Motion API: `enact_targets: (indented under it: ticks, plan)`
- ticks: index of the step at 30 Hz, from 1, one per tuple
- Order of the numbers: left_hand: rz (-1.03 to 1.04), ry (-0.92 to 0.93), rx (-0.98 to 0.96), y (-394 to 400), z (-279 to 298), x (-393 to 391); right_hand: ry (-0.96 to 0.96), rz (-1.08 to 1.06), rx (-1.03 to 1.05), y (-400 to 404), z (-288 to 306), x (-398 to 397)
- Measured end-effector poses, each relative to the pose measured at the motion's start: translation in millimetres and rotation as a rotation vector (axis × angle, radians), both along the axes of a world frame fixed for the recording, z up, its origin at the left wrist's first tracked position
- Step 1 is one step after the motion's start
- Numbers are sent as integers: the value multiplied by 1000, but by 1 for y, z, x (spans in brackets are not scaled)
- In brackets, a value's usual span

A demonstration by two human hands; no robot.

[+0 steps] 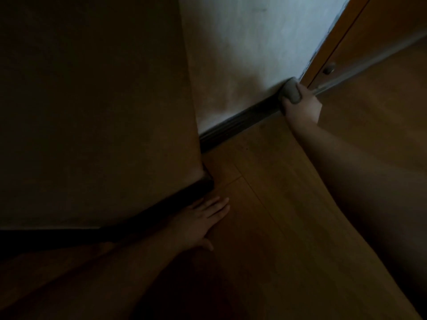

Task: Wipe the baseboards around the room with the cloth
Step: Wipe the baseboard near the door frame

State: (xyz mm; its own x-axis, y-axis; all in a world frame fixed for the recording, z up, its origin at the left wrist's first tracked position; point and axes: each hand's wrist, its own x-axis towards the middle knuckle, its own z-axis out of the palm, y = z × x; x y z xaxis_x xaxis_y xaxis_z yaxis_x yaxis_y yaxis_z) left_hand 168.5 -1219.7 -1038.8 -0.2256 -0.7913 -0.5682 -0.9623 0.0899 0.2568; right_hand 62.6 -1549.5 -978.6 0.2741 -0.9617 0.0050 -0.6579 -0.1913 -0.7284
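Dim wall, baseboard (240, 122) diagonal, cloth (290, 91) atop.

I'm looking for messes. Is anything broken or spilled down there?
Nothing stands out. The right hand presses the grey cloth on the dark baseboard beside the door frame; the left hand lies flat on the wooden floor. It's dim, so small marks could hide.

Wooden plank floor (288, 204), pale wall (242, 54), wooden door (381, 31) with small round knob (328, 70)
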Motion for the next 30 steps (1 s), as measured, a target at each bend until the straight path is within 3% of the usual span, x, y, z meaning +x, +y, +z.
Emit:
enact_targets:
  ticks: [13, 21, 30]
  plan:
    - [-74, -123, -60, 8, -3, -2, -225, 334, 97, 174, -15, 51]
    - [-95, -162, -58, 6, 1, -3, -94, 703, 154, 162, -2, 43]
    - [-90, -191, -25, 8, 5, -5, -73, 792, 287, 166, -7, -16]
